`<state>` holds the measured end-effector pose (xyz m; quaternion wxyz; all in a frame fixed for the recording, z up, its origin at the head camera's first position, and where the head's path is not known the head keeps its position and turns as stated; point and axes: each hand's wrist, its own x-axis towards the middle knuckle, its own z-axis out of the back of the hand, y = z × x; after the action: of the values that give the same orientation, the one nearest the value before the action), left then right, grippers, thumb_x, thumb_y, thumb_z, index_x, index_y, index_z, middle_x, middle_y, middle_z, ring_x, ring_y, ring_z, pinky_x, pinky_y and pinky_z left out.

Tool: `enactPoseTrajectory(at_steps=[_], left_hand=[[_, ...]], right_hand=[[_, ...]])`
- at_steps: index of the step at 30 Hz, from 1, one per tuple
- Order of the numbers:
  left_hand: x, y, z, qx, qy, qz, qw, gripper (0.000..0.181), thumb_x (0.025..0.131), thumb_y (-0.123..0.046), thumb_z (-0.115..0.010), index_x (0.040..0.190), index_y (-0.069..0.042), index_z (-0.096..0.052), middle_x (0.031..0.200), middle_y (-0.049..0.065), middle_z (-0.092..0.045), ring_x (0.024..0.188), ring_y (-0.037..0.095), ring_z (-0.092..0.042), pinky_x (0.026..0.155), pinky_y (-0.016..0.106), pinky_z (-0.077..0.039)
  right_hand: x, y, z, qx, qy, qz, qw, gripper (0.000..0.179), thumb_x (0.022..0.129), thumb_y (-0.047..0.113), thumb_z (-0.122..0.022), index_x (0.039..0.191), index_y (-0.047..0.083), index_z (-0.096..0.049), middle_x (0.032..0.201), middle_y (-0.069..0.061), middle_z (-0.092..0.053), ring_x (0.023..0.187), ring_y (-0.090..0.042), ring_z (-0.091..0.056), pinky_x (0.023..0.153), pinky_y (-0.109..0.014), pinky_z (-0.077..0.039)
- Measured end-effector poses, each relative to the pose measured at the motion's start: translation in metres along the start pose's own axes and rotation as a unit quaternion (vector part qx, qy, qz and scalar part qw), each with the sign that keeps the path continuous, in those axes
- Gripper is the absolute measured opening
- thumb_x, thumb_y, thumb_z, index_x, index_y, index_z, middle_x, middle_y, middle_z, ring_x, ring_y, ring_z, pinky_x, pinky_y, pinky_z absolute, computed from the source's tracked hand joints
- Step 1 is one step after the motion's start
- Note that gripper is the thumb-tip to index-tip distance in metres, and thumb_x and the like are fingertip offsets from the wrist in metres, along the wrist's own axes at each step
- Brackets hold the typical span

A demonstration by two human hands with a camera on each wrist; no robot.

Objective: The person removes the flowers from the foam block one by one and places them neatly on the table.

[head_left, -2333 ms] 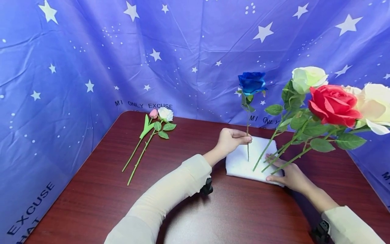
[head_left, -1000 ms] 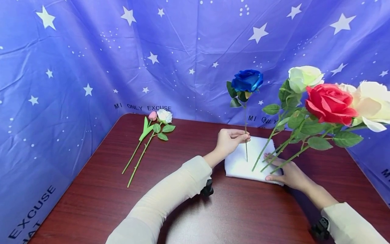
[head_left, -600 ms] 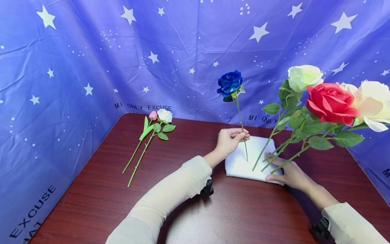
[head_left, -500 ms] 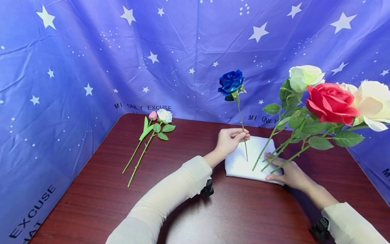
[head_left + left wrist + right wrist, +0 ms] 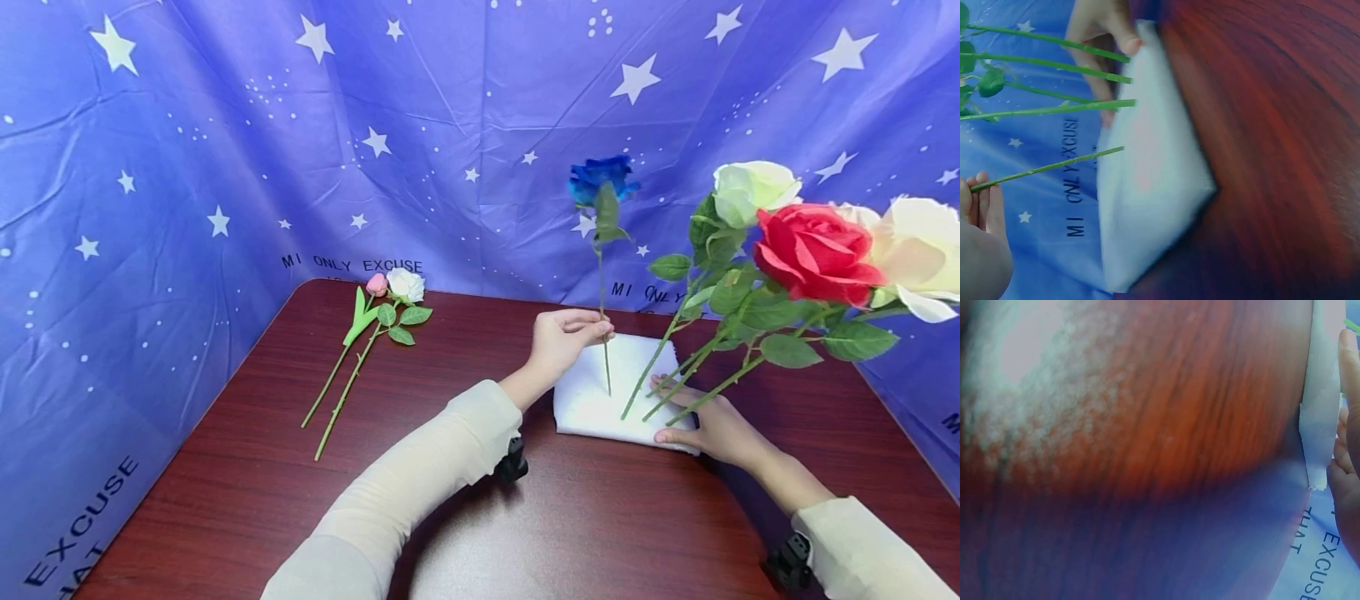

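The right hand [image 5: 708, 429] rested, fingers spread, against the right side of the block [image 5: 581, 408]. Beyond, I saw the left hand [image 5: 562, 340], the nearer to the blue rose [image 5: 603, 177], pinching its stem, thumb against fingers. The stem ran nearly upright, foot at the block's top, well left of the red rose [image 5: 817, 254].

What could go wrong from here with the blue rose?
The blue rose may flop if the left hand lets go; how deep it sits in the white block, if at all, can't be seen.

The red rose leans right; its weight might tip the block if the right hand, touching the block's right side, lifts.
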<state>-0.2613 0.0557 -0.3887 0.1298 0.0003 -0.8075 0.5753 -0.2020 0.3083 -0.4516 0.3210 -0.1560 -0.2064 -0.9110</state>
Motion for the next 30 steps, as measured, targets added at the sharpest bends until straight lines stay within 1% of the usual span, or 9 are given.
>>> enactPoseTrajectory(at_steps=[3, 7, 10, 15, 18, 22, 24, 26, 30], left_hand=[[0.004, -0.005, 0.001, -0.032, -0.02, 0.004, 0.9993, 0.022, 0.084, 0.01, -0.066, 0.102, 0.021, -0.064, 0.1, 0.04, -0.064, 0.073, 0.02, -0.074, 0.078, 0.034, -0.063], [0.006, -0.012, 0.008, -0.047, -0.021, 0.008, 0.9986, 0.023, 0.085, 0.012, -0.063, 0.106, 0.021, -0.063, 0.102, 0.042, -0.062, 0.066, 0.008, -0.069, 0.08, 0.035, -0.063], [0.004, -0.017, 0.016, -0.038, -0.011, 0.008, 0.9992, 0.024, 0.086, 0.012, -0.061, 0.108, 0.021, -0.062, 0.103, 0.042, -0.061, 0.066, 0.007, -0.069, 0.082, 0.036, -0.062], [0.001, -0.024, 0.031, -0.021, 0.0, 0.018, 0.9996, 0.025, 0.087, 0.01, -0.062, 0.11, 0.02, -0.062, 0.105, 0.041, -0.061, 0.068, 0.009, -0.07, 0.082, 0.038, -0.062], [-0.001, -0.027, 0.04, -0.021, 0.005, 0.027, 0.9994, 0.026, 0.086, 0.011, -0.062, 0.111, 0.021, -0.061, 0.105, 0.041, -0.06, 0.067, 0.008, -0.07, 0.081, 0.038, -0.062], [-0.003, -0.032, 0.053, -0.025, 0.006, 0.033, 0.9991, 0.028, 0.085, 0.014, -0.061, 0.111, 0.022, -0.059, 0.106, 0.043, -0.058, 0.067, 0.009, -0.071, 0.08, 0.038, -0.062], [-0.004, -0.033, 0.06, -0.024, 0.006, 0.033, 0.9992, 0.028, 0.084, 0.015, -0.061, 0.111, 0.023, -0.059, 0.105, 0.043, -0.058, 0.067, 0.01, -0.071, 0.08, 0.038, -0.062], [-0.006, -0.035, 0.066, -0.018, 0.008, 0.033, 0.9993, 0.029, 0.084, 0.016, -0.061, 0.112, 0.023, -0.058, 0.105, 0.044, -0.057, 0.068, 0.01, -0.071, 0.08, 0.038, -0.062], [-0.01, -0.04, 0.078, -0.009, 0.009, 0.041, 0.9991, 0.029, 0.084, 0.016, -0.06, 0.113, 0.023, -0.058, 0.108, 0.044, -0.056, 0.07, 0.011, -0.072, 0.081, 0.038, -0.062]], right_hand=[[0.001, 0.0, 0.0, -0.009, -0.003, 0.007, 0.9999, 0.063, 0.061, 0.028, -0.086, 0.116, 0.002, -0.068, 0.12, -0.021, -0.067, 0.124, 0.027, -0.02, 0.097, 0.013, -0.017], [0.0, 0.0, -0.001, -0.028, -0.003, 0.0, 0.9996, 0.064, 0.061, 0.031, -0.087, 0.116, 0.005, -0.068, 0.12, -0.019, -0.067, 0.123, 0.023, -0.024, 0.093, 0.012, -0.023], [-0.001, -0.001, -0.001, -0.031, -0.005, -0.002, 0.9995, 0.064, 0.061, 0.031, -0.087, 0.117, 0.006, -0.068, 0.12, -0.018, -0.068, 0.122, 0.023, -0.025, 0.091, 0.011, -0.026], [-0.001, -0.001, -0.001, -0.014, -0.008, 0.01, 0.9998, 0.065, 0.061, 0.029, -0.087, 0.117, 0.004, -0.067, 0.12, -0.02, -0.067, 0.124, 0.028, -0.02, 0.094, 0.013, -0.021], [-0.001, -0.001, -0.001, -0.014, -0.012, 0.014, 0.9997, 0.065, 0.06, 0.03, -0.087, 0.118, 0.005, -0.068, 0.118, -0.019, -0.068, 0.123, 0.027, -0.022, 0.094, 0.012, -0.023], [-0.001, -0.001, 0.0, -0.027, -0.015, 0.011, 0.9995, 0.066, 0.059, 0.033, -0.087, 0.117, 0.007, -0.068, 0.118, -0.016, -0.069, 0.122, 0.019, -0.032, 0.091, 0.008, -0.03], [-0.001, -0.001, 0.0, -0.031, -0.012, 0.004, 0.9994, 0.066, 0.059, 0.033, -0.087, 0.117, 0.007, -0.069, 0.118, -0.016, -0.069, 0.122, 0.018, -0.032, 0.091, 0.008, -0.03], [-0.001, 0.0, 0.001, -0.033, -0.006, -0.002, 0.9994, 0.066, 0.06, 0.034, -0.087, 0.117, 0.007, -0.069, 0.119, -0.015, -0.069, 0.123, 0.01, -0.04, 0.091, 0.008, -0.03], [-0.001, 0.0, 0.002, -0.023, 0.0, -0.004, 0.9997, 0.065, 0.061, 0.033, -0.086, 0.118, 0.006, -0.068, 0.12, -0.017, -0.068, 0.125, 0.014, -0.035, 0.094, 0.01, -0.025]])
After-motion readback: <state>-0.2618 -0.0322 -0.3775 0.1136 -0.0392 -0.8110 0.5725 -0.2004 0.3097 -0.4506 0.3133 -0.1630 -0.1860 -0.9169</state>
